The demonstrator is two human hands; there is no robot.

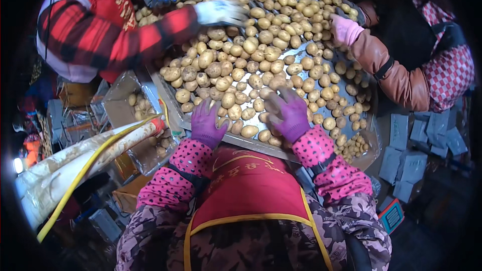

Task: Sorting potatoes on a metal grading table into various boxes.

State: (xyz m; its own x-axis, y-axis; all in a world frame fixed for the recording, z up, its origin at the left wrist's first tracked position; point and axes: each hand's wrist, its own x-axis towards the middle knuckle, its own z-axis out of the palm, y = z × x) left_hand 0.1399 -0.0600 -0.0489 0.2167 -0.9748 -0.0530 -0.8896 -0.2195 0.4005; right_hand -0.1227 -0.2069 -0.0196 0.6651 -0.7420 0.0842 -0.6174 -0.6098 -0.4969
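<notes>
Many potatoes [228, 99] lie spread over a metal sorting table [251, 121] in front of me. My left hand [208, 123], in a purple work glove, rests among the potatoes at the near left edge, fingers apart, with a small potato beside its thumb; whether it grips that one I cannot tell. My right hand [288, 114], gloved alike, reaches palm down over potatoes right of the middle. Its fingertips touch some of them, and what lies under the palm is hidden. Bare metal shows between the two hands.
Co-workers' gloved hands work at the far left [220, 12] and far right [344, 30]. A plastic-lined box [116, 101] with potatoes stands left, another box [371, 158] holds small potatoes at right. White pipes [94, 150] with a yellow hose [81, 175] run at left. Grey blocks [410, 165] lie at right.
</notes>
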